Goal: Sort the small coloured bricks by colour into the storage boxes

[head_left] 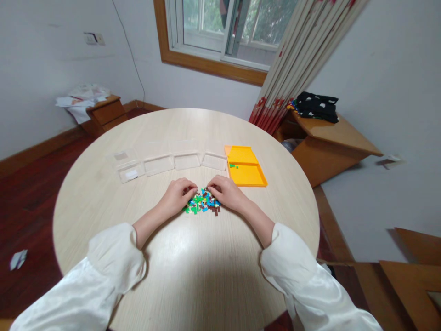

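A loose pile of small toy building bricks (203, 202) in green, blue, brown, white and yellow lies on the round table. At its left edge is my left hand (178, 196), thumb and fingers bent together in a pinch. My right hand (225, 191) curls over the pile's upper right side, also pinching. Whatever is between the fingertips of either hand is too small to make out. Beyond my right hand stands an open yellow box (253, 174) with its lid folded back. Several green bricks (233, 166) sit inside it at the left.
Several clear plastic boxes (158, 164) with raised lids stand in an arc behind the pile. The leftmost holds a white piece (131, 174). The round wooden table (193, 276) fills the middle. A wooden cabinet (330, 142) with dark cloth stands to the right, past the curtain (296, 59).
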The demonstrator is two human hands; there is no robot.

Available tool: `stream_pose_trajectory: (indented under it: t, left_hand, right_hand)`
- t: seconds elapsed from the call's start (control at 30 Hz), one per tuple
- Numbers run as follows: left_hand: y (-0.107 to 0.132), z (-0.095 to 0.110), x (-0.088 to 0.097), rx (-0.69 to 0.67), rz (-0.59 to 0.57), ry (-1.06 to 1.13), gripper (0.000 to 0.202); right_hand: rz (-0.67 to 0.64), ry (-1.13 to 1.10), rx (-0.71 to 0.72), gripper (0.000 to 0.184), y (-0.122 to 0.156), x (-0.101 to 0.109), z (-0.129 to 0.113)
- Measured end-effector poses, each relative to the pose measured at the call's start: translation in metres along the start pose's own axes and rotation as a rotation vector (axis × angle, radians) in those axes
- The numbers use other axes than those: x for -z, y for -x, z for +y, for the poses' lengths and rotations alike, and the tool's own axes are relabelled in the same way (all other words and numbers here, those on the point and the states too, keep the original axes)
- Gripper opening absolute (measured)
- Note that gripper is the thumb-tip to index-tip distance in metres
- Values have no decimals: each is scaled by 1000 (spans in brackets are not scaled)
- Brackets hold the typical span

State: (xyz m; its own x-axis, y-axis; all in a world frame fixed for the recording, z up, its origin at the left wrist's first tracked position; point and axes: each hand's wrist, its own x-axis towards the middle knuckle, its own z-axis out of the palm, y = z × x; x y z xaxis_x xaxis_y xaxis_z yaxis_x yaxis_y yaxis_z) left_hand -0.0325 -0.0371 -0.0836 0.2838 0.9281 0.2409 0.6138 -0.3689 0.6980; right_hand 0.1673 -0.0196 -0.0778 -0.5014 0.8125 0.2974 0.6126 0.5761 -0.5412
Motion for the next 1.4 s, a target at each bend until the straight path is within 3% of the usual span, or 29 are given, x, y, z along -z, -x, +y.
stream_pose_trajectory:
  t: [0.23, 0.47, 0.67, 0.8, 0.9, 1.1, 1.4]
  left_hand:
    - [0, 4, -3, 76, 78, 178, 17]
    - [2, 10, -3, 57, 84, 270, 21]
    - [-2, 4, 1, 5, 154, 115, 19]
    - [-13, -10, 2, -130, 264, -101, 15]
    - [-20, -21, -2, -166, 205, -225, 15]
    - [-24, -30, -8, -67, 55, -317, 20]
    - [-10, -25, 2, -101, 25, -326, 17]
  right_hand:
    - [167, -259, -89, 13, 0, -9, -9]
    - [178, -372, -112, 11, 2, -18, -17]
    - [202, -110, 7, 20, -3, -14, -8]
    - [166, 235, -107, 40, -7, -8, 3]
    - [88, 355, -187, 48, -8, -7, 7]
    - [14, 381, -181, 48, -8, -7, 7]
    - [18, 355, -154, 41, 0, -1, -2]
